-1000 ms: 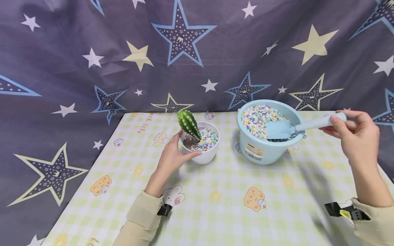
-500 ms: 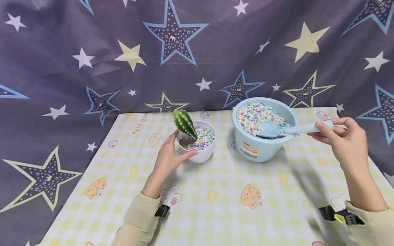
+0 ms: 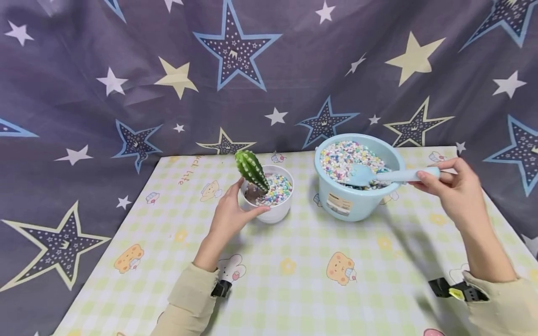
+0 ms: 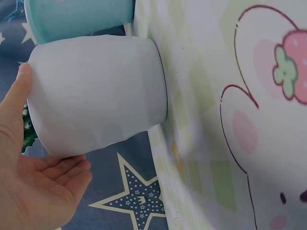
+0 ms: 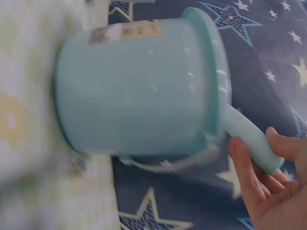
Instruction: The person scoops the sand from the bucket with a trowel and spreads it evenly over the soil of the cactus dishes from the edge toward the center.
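A white flower pot (image 3: 277, 215) stands on the table, holding a green cactus (image 3: 251, 170) that leans left and small multicoloured pebbles (image 3: 281, 186). My left hand (image 3: 233, 212) grips the pot from the left, thumb at the near rim and fingers on the far side. In the left wrist view, the pot (image 4: 98, 91) hides most of the cactus. To the right is a light-blue bucket (image 3: 362, 205) of similar pebbles (image 3: 342, 158). My right hand (image 3: 458, 196) holds a light-blue shovel (image 3: 405, 175) by its handle end. The shovel's blade lies among the bucket's pebbles, partly sunk.
A checked tablecloth (image 3: 294, 298) with cartoon prints covers the table. Behind it hangs a dark star-patterned cloth (image 3: 294, 56), close to the bucket's back. The bucket's bail handle (image 5: 177, 165) hangs at its side in the right wrist view.
My right hand has moved left with the shovel, pushing its blade further into the bucket's pebbles. The left hand keeps its grip on the pot. The head view has shifted slightly.
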### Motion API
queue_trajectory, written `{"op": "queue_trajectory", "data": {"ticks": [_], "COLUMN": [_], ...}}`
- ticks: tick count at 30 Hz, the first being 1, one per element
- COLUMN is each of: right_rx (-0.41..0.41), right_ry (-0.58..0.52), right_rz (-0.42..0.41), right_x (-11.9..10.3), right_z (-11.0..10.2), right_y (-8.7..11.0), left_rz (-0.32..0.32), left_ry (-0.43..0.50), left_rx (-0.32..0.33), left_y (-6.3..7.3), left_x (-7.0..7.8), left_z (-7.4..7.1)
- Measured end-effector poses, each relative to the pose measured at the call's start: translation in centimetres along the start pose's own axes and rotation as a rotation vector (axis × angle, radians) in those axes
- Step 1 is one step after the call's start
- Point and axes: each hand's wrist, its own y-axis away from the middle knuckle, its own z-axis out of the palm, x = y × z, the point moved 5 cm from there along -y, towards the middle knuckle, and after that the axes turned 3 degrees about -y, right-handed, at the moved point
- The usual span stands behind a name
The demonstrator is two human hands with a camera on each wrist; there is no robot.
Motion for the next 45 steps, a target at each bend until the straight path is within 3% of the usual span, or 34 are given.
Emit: {"op": "queue_trajectory", "data": {"ticks": [5, 12, 22, 38, 45], "right_rx": [0.019, 0.091, 0.127, 0.183, 0.172], "right_ry": [-0.052, -0.224, -0.415, -0.464, -0.489], "right_rz": [-0.001, 0.047, 0.078, 0.147, 0.161], "right_x": [0.6, 0.7, 1.0, 1.1, 1.0], "right_z": [0.3, -0.5, -1.8, -2.6, -2.3], "right_y": [0.0, 0.2, 0.2, 0.0, -0.3], "left_rz": [0.004, 0.012, 0.019, -0.003, 0.023], "left_ry": [0.004, 0.007, 0.007, -0.014, -0.012], "left_rx": [-0.005, 0.006, 0.023, 0.042, 0.031], "left_y": [0.0, 0.1, 0.2, 0.3, 0.3], "left_x": [0.2, 0.4, 0.6, 0.4, 0.0], "left_z": [0.1, 0.4, 0.3, 0.1, -0.2]}}
